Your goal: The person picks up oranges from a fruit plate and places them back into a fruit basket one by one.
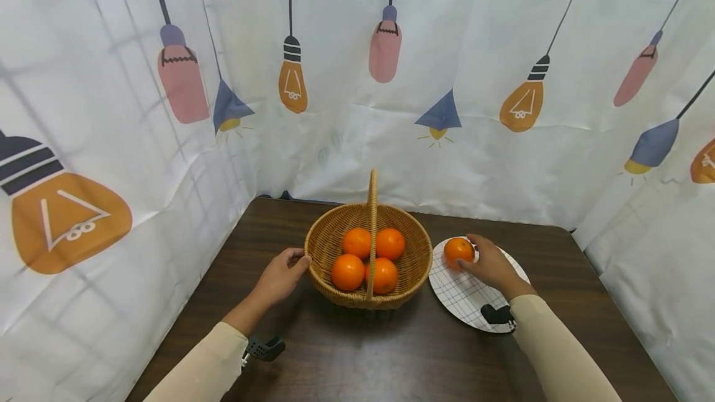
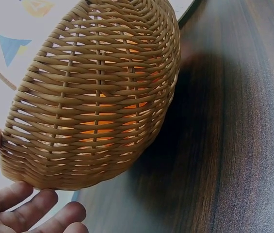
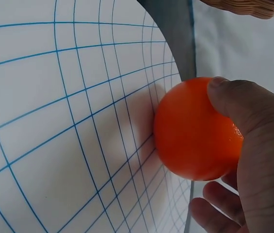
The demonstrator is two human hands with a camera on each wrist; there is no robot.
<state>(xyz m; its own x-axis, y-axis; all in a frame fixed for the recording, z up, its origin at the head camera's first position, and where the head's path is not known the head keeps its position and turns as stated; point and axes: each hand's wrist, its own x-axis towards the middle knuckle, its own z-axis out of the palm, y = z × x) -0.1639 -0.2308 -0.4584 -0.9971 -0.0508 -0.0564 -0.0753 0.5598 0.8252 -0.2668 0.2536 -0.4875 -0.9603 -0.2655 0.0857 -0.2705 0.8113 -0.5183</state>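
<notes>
A round wicker basket (image 1: 329,228) with a tall arched handle stands mid-table, several oranges (image 1: 347,272) inside it. At its left side my left hand (image 1: 283,275) pinches the rim between thumb and fingers. The left wrist view has the woven wall (image 2: 93,97) close up, orange showing through the gaps. To the right lies a white plate (image 1: 463,299) with a blue grid pattern. On its far left part a single orange (image 3: 195,131) is gripped by my right hand (image 1: 491,264), thumb (image 3: 233,97) on one side and fingers (image 3: 219,204) on the other.
The dark wooden table (image 1: 357,352) reaches back to a white curtain (image 1: 346,141) printed with hanging lamps and bulbs. More curtain hangs along the left and right sides. Dark straps with small devices sit on both wrists, below beige sleeves (image 1: 201,365).
</notes>
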